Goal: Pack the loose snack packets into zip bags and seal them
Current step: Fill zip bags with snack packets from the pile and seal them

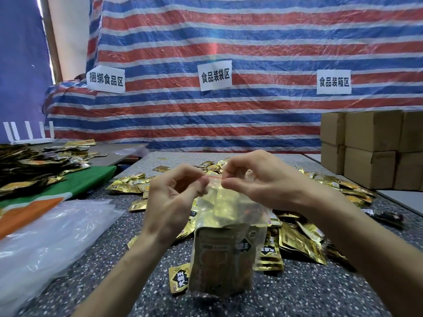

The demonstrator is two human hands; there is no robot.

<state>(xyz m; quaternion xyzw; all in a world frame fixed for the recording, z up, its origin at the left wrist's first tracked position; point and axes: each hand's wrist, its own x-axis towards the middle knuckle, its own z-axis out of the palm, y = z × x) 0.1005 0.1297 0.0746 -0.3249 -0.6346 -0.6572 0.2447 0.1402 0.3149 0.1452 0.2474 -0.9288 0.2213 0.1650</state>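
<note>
Pinching the red zip strip (214, 177) of a clear zip bag (229, 216) with left hand (174, 202) and right hand (258, 179), thumb and forefinger of each clamped on it; holding the filled bag upright over the speckled table (297, 296), amid loose gold snack packets (304, 239).

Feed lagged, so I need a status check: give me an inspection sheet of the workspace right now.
surface: speckled grey table.
job's things: zip bag upright, filled with packets; loose snack packets heaped behind it.
clutter: clear plastic bags at left; green-orange cloth beside them.
grips: left hand and right hand pinch the bag's red-lined top.
cables: nothing seen.
surroundings: striped tarp with three paper signs; cardboard boxes at right.
</note>
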